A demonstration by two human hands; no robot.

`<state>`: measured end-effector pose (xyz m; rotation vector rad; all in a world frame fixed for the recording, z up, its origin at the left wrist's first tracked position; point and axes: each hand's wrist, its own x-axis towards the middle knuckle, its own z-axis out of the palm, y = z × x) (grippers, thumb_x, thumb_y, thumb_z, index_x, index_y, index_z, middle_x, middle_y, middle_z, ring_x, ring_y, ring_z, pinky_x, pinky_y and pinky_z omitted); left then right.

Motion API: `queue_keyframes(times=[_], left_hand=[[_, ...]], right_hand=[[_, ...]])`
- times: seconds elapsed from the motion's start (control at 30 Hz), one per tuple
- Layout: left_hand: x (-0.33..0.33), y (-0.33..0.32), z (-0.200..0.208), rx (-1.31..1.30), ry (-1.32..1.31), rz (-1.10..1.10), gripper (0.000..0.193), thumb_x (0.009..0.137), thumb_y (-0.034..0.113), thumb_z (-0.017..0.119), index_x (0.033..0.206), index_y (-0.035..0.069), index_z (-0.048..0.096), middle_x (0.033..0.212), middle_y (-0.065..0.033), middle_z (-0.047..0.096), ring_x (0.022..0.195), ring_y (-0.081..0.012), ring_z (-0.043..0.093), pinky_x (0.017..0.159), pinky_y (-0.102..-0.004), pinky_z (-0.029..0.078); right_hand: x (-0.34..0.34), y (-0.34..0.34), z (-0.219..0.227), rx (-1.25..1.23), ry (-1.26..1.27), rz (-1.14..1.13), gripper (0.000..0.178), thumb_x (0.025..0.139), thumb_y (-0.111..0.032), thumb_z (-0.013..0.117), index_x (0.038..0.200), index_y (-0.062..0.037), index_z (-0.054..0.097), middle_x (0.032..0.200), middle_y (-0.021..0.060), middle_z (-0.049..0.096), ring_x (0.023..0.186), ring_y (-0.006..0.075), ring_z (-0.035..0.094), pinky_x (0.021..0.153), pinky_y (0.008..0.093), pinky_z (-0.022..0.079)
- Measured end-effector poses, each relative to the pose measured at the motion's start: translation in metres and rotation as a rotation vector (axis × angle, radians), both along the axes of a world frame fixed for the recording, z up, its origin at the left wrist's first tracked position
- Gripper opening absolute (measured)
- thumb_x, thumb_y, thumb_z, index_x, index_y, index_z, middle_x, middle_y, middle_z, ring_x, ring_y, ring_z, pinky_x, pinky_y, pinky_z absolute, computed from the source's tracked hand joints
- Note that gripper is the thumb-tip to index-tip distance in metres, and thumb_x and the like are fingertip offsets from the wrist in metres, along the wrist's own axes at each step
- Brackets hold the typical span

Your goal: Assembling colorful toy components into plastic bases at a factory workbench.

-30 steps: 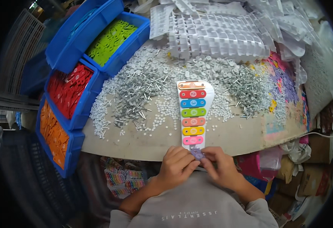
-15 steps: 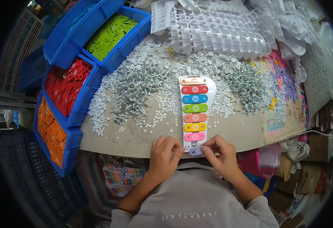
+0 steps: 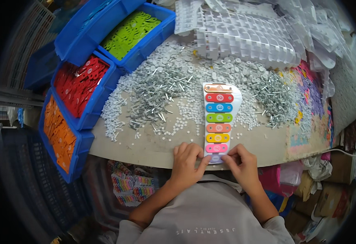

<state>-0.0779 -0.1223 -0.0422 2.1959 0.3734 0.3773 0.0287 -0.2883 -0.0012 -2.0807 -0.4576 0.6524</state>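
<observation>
A toy xylophone's white base [image 3: 235, 96] lies on the table in front of me, its narrow end at the near edge. Colored bars cross it in a row, from a copper-toned bar [image 3: 218, 88] at the far end to a pink bar [image 3: 217, 148] close to my hands. Nearest me, a pale purple bar [image 3: 215, 158] sits across the narrow end. My left hand [image 3: 187, 162] pinches at that bar's left end, thumb and fingers bent together. At its right end my right hand [image 3: 243, 163] does the same. The fingertips partly cover both ends.
Blue bins at the left hold green bars [image 3: 131, 34], red bars [image 3: 82, 83] and orange bars [image 3: 60, 136]. Metal pins [image 3: 161, 95] and white washers are heaped across the table. White molded plastic parts [image 3: 247, 38] are stacked at the back; purple pieces [image 3: 311, 91] lie at the right.
The purple bar, tilted at the base's end before, now lies straight across it. My left hand has come in to the bar's left end. The whole view has shifted slightly.
</observation>
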Motion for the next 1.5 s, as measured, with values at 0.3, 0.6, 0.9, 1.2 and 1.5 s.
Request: queue_keyframes(times=[0.3, 0.6, 0.9, 1.2, 1.5], left_hand=[[0.003, -0.007, 0.001, -0.099, -0.04, 0.004, 0.024, 0.087, 0.02, 0.073, 0.084, 0.009, 0.052, 0.078, -0.0031, 0.053, 0.081, -0.0253, 0.051, 0.081, -0.0402, 0.034], [-0.031, 0.068, 0.006, 0.234, -0.192, 0.37, 0.009, 0.084, 0.006, 0.073, 0.087, 0.004, 0.065, 0.082, -0.011, 0.064, 0.08, -0.0323, 0.06, 0.076, -0.0447, 0.044], [-0.066, 0.171, -0.009, 0.703, 0.176, 0.57, 0.009, 0.086, 0.013, 0.072, 0.084, 0.005, 0.067, 0.076, -0.0094, 0.058, 0.08, -0.0287, 0.055, 0.08, -0.0425, 0.041], [-0.043, 0.164, -0.017, 0.683, 0.219, 0.62, 0.006, 0.089, 0.009, 0.067, 0.086, 0.005, 0.065, 0.071, -0.007, 0.05, 0.077, -0.0262, 0.051, 0.082, -0.0399, 0.041], [-0.043, 0.142, 0.006, -0.04, -0.205, 0.615, 0.009, 0.097, 0.006, 0.06, 0.102, 0.0, 0.062, 0.086, -0.0063, 0.068, 0.075, -0.0099, 0.061, 0.068, -0.0256, 0.047]], right_hand=[[0.01, -0.014, -0.023, 0.149, 0.314, -0.092, 0.024, 0.088, -0.007, 0.074, 0.078, -0.0079, 0.051, 0.068, -0.0079, 0.048, 0.063, -0.0002, 0.043, 0.054, 0.0186, 0.031], [0.028, -0.04, -0.048, 0.226, -0.095, -0.299, 0.022, 0.098, -0.011, 0.06, 0.079, -0.0068, 0.05, 0.067, -0.008, 0.042, 0.059, 0.0006, 0.035, 0.051, 0.0207, 0.027], [0.029, -0.033, -0.043, 0.117, -0.349, -0.199, 0.015, 0.092, -0.008, 0.066, 0.079, -0.001, 0.061, 0.065, 0.0043, 0.056, 0.056, 0.0092, 0.05, 0.052, 0.0274, 0.04], [0.101, -0.113, -0.026, -0.09, -0.686, -0.594, 0.007, 0.092, -0.008, 0.064, 0.092, -0.0009, 0.063, 0.077, 0.0081, 0.063, 0.066, 0.0154, 0.059, 0.06, 0.0297, 0.046], [0.138, -0.166, -0.037, -0.247, -0.78, -0.779, 0.012, 0.094, -0.012, 0.062, 0.097, -0.0007, 0.061, 0.083, 0.0126, 0.063, 0.07, 0.0216, 0.061, 0.064, 0.0353, 0.048]])
